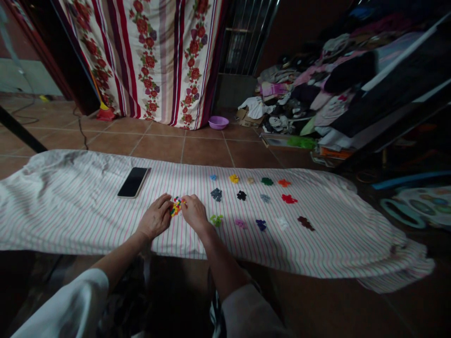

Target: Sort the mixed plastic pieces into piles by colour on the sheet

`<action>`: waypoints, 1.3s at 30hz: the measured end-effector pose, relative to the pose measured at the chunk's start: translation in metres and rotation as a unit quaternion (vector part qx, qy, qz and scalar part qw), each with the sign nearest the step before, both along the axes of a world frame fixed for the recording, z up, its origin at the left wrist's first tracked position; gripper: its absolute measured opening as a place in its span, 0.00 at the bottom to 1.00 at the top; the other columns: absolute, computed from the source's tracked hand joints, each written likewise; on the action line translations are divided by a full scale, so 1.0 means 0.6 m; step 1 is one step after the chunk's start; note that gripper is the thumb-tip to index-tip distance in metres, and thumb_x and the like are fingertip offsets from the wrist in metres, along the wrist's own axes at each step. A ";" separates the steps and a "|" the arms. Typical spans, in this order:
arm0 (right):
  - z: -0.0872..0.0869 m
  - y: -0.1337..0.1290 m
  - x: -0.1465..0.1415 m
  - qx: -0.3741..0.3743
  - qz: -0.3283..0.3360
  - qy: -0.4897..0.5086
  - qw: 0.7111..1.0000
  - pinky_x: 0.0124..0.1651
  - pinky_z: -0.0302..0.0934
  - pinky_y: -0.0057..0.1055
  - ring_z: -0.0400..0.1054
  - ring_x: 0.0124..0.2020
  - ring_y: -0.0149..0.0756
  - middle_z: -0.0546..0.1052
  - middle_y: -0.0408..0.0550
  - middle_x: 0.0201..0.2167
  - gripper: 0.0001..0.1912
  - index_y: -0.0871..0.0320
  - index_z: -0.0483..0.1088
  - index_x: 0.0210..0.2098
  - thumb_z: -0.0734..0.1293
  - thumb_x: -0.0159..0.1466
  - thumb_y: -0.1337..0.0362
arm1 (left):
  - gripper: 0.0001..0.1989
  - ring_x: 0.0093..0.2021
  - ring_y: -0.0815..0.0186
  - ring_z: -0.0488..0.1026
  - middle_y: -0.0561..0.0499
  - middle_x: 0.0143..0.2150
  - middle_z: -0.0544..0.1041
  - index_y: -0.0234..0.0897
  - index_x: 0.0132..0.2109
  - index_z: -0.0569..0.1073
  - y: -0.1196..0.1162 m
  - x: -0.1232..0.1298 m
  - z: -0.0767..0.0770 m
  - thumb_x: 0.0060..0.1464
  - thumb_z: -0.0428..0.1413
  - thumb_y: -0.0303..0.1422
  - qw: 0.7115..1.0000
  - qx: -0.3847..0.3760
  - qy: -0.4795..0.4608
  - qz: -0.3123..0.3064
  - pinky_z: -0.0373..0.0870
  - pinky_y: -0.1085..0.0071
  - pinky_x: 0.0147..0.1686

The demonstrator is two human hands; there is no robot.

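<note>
A small heap of mixed bright pieces, red, yellow, green and white, lies on the striped cloth between my hands. My left hand rests along its left side, fingers stretched out and touching the edge. From the right, my right hand reaches in with thumb and fingers pressed together at the heap; whatever is between them is hidden. Right of the hands, small piles sorted by colour sit in rows, among them a light green pile, a dark grey pile, a yellow pile and a brown pile.
A phone lies left of my hands on the striped cloth. Beyond are a floral curtain, a purple basin and a broom. Heaped clothes stand at the back right.
</note>
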State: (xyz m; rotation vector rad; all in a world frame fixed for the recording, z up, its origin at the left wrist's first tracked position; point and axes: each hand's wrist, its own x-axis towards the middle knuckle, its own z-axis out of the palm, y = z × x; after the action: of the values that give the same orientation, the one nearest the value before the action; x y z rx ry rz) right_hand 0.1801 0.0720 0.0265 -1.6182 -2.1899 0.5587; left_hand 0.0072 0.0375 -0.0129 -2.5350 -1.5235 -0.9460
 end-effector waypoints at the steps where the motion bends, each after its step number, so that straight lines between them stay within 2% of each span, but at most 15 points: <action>1: -0.001 0.000 -0.003 0.002 0.005 -0.006 1.000 0.45 0.59 0.29 0.69 0.45 0.36 0.74 0.52 0.44 0.13 0.55 0.72 0.47 0.59 0.67 0.65 | 0.15 0.62 0.58 0.62 0.40 0.55 0.69 0.35 0.49 0.69 0.001 0.000 -0.002 0.59 0.42 0.26 1.000 -0.001 0.002 0.000 0.65 0.53 0.62; 11: -0.014 0.014 -0.007 -0.017 0.007 0.026 0.999 0.45 0.58 0.27 0.68 0.44 0.33 0.76 0.47 0.41 0.10 0.54 0.72 0.40 0.60 0.66 0.68 | 0.18 0.65 0.56 0.59 0.40 0.59 0.67 0.35 0.53 0.69 0.002 -0.005 -0.005 0.59 0.44 0.28 1.000 -0.003 -0.002 0.018 0.65 0.50 0.62; 18: -0.004 0.018 -0.016 -0.020 0.006 0.013 1.000 0.46 0.57 0.28 0.68 0.45 0.33 0.76 0.48 0.43 0.12 0.55 0.70 0.45 0.57 0.67 0.69 | 0.18 0.65 0.55 0.60 0.38 0.57 0.69 0.31 0.54 0.68 0.003 -0.001 -0.002 0.60 0.44 0.30 1.000 -0.007 0.003 0.027 0.63 0.50 0.63; 24: 0.009 0.019 -0.024 -0.042 0.007 -0.013 0.999 0.47 0.58 0.29 0.68 0.47 0.35 0.75 0.50 0.45 0.11 0.56 0.70 0.46 0.59 0.66 0.66 | 0.19 0.65 0.54 0.59 0.38 0.59 0.68 0.33 0.56 0.68 0.004 -0.003 -0.009 0.60 0.44 0.31 1.000 -0.004 0.004 0.024 0.64 0.49 0.62; 31: 0.004 0.019 -0.025 -0.041 -0.007 -0.003 0.999 0.46 0.58 0.29 0.69 0.46 0.35 0.74 0.49 0.44 0.09 0.55 0.70 0.44 0.61 0.67 0.63 | 0.20 0.65 0.55 0.60 0.41 0.60 0.67 0.38 0.57 0.67 0.005 -0.003 -0.013 0.61 0.43 0.32 1.000 -0.014 0.010 0.025 0.65 0.48 0.61; 39: 0.004 0.027 -0.028 -0.048 -0.010 -0.016 0.999 0.46 0.58 0.29 0.69 0.46 0.36 0.75 0.50 0.43 0.10 0.55 0.70 0.45 0.61 0.66 0.64 | 0.20 0.65 0.56 0.60 0.40 0.60 0.68 0.33 0.58 0.66 0.004 -0.002 -0.010 0.61 0.44 0.32 0.999 -0.010 0.011 0.035 0.64 0.52 0.62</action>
State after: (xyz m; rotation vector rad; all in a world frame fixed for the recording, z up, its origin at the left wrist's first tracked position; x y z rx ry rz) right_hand 0.1636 0.0885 0.0287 -1.7067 -2.1991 0.6450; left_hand 0.0061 0.0398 -0.0190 -2.4792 -1.6126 -0.8952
